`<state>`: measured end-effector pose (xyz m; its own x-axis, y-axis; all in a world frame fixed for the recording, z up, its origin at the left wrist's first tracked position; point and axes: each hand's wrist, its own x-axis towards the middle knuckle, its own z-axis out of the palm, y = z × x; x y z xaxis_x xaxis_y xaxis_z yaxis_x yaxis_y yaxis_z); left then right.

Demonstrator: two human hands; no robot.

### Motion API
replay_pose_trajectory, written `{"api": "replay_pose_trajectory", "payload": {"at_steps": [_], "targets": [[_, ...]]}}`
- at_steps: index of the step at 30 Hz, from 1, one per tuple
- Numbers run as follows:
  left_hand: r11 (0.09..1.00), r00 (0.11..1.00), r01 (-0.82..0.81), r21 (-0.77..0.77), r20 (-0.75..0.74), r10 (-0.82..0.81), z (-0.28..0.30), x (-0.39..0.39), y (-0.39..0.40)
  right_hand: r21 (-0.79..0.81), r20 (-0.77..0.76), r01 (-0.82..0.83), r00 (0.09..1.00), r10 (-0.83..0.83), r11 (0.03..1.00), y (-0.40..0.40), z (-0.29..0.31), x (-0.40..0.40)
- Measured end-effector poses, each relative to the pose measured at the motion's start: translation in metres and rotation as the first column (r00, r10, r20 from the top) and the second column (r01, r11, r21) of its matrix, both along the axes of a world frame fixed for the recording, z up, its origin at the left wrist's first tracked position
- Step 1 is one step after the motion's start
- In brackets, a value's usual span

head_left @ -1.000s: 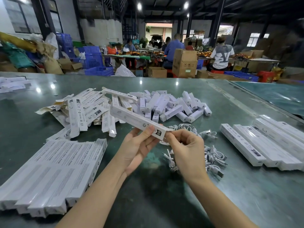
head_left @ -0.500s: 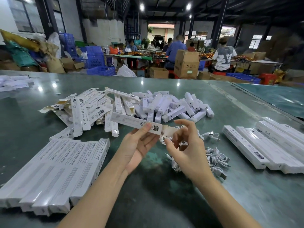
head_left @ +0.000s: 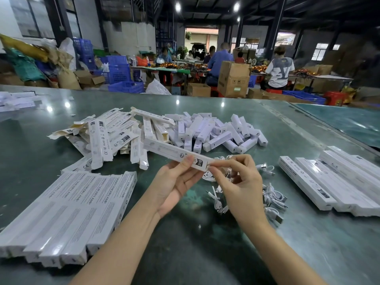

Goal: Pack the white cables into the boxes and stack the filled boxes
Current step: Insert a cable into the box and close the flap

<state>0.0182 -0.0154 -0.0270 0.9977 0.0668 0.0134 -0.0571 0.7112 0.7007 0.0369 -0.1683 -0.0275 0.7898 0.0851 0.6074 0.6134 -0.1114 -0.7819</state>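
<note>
I held one long white box (head_left: 176, 154) above the green desk (head_left: 205, 243), my left hand (head_left: 174, 182) gripping it near its open end, thumb on top and fingers curled beneath. My right hand (head_left: 238, 182) met that end, its thumb and forefinger pressed together in a pinch at the mouth of the box; whether they held the end flap or a cable, I could not tell. The other right fingers were loosely curled.

Just beyond and beneath my right fingers lay the loose white cables (head_left: 271, 198), a scattered heap of coiled leads with their plugs showing, still unpacked. Beyond my left fingers sprawled a pile of flat empty cartons (head_left: 107, 136), and beside it, further out, a mound of short white boxes (head_left: 218, 132).

By my reading the job was well under way but far from over. To the left of my left hand a neat row of long boxes (head_left: 67, 212) lay side by side, and well to the right of my right hand a second group (head_left: 329, 177) lay packed close, some seemingly resting on others. If those were filled, a fair share was done. Left to do, I judged: closing the box in hand, adding it to a stack, and working through the remaining cables and cartons.

Across the hall, other workers (head_left: 279, 66) sat at distant benches.
</note>
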Motion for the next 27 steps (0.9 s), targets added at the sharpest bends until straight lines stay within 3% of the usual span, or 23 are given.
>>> {"api": "replay_pose_trajectory", "payload": {"at_steps": [6, 9, 14, 17, 27], "targets": [[0.995, 0.997, -0.078, 0.062, 0.015, 0.077, -0.0015, -0.0014, -0.0030, -0.006, -0.044, -0.028, 0.999, 0.027, 1.000, 0.0050, -0.0021, -0.0019], [0.993, 0.995, -0.099, 0.065, 0.019, 0.097, -0.0016, -0.0005, -0.0033, 0.023, -0.103, -0.115, 0.988, 0.117, 0.993, 0.0074, -0.0035, -0.0030], [0.996, 0.997, -0.080, 0.035, 0.017, 0.079, -0.0007, 0.0008, -0.0009, 0.276, -0.267, -0.234, 0.913, 0.309, 0.932, 0.0086, 0.0012, -0.0046], [0.996, 0.997, -0.074, 0.041, 0.004, 0.074, -0.0007, 0.0006, -0.0007, 0.344, -0.332, -0.250, 0.869, 0.366, 0.905, 0.0073, 0.0024, -0.0032], [0.998, 0.999, -0.041, 0.055, 0.000, 0.041, 0.0007, -0.0029, 0.0025, 0.335, -0.372, -0.265, 0.844, 0.385, 0.904, 0.0027, 0.0011, 0.0018]]}}
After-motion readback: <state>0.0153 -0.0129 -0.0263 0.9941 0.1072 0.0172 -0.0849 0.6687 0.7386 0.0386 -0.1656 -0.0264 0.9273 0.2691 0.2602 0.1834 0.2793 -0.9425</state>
